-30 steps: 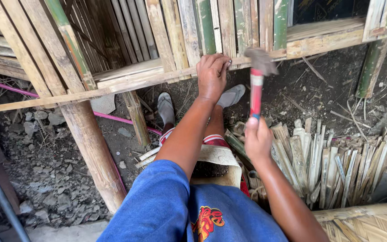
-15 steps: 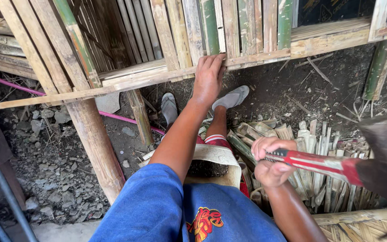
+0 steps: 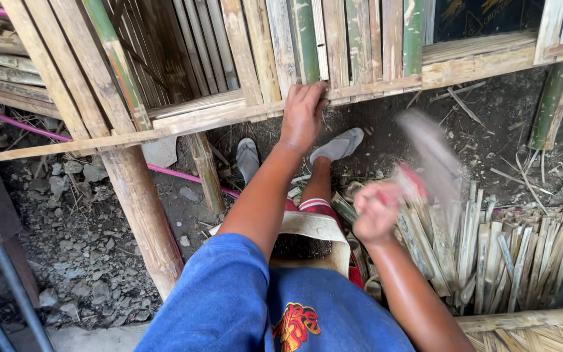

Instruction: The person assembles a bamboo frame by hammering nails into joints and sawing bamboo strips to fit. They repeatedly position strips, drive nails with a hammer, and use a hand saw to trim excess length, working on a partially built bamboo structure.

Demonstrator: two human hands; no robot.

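Observation:
My left hand presses flat against a bamboo slat where it meets the horizontal wooden rail of a slatted bamboo frame. My right hand is closed around the red handle of a hammer, whose head is blurred by motion up and to the right of the hand. The hammer is below and to the right of the rail, apart from it. My blue shirt and bare forearms fill the lower middle of the view.
A pile of split bamboo strips lies on the ground at the right. A thick bamboo post leans at the left, with a pink hose behind it. Grey sandals and rubble sit on the dirt.
The hammer went from raised at the rail, down and out to the right, and now swings back up. My left hand has stayed on the slat.

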